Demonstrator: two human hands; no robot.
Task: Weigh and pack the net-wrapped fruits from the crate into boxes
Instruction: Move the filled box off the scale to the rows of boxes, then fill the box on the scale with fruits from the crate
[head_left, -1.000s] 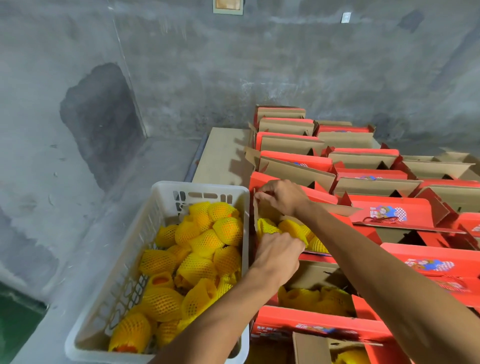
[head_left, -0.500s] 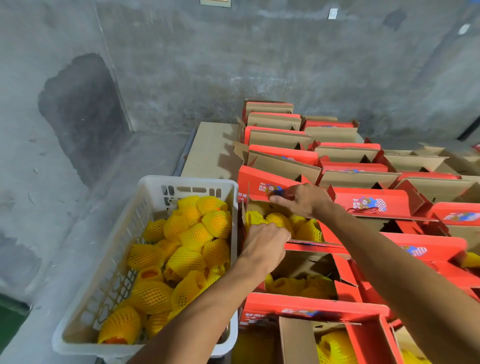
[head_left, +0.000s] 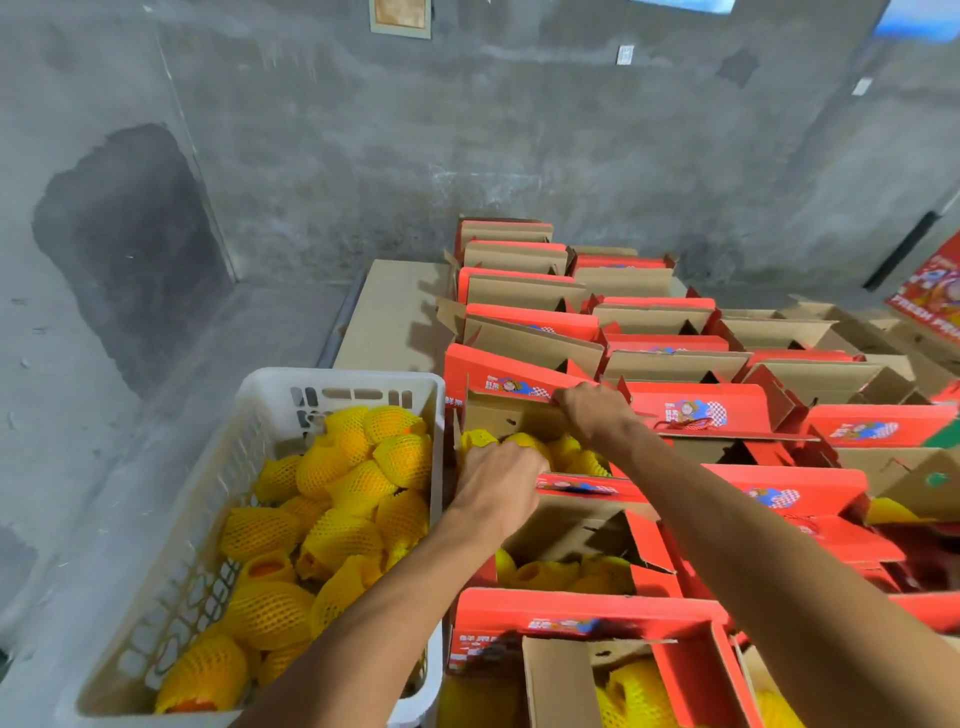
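Hands work at one open red box (head_left: 498, 382) just right of the white crate (head_left: 332, 387). At the box's 3 o'clock side the right hand (head_left: 589, 410) curls its fingers over the cardboard flap (head_left: 506, 415) and grips it; at 6 o'clock the left hand (head_left: 498, 480) lies curled on the near wall, though whether it clamps anything cannot be told. Net-wrapped fruits (head_left: 571, 452) fill that box, and many more (head_left: 343, 499) heap in the crate at 9 o'clock. Further red boxes (head_left: 691, 410) stand in rows toward 12 and 3 o'clock.

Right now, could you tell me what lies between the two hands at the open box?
In the head view, between the left hand and right hand lie net-wrapped fruits inside the red box.
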